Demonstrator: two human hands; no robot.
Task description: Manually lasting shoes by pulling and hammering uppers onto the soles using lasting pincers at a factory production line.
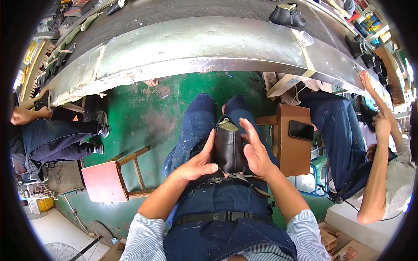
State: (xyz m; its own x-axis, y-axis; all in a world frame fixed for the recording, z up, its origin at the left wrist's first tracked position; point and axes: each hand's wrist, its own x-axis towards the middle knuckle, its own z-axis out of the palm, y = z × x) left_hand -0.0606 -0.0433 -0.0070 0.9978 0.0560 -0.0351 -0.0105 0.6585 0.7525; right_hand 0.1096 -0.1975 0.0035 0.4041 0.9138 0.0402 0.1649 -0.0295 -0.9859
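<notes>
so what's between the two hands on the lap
In the head view, a black shoe sits between the left hand and the right hand, on the person's lap.

Red stool; phone on wooden stool.

Grey conveyor belt with metal edge carries 1 black boot upright; more black boots at far right; clear plastic cup on the edge; green floor bears red stool.
</notes>
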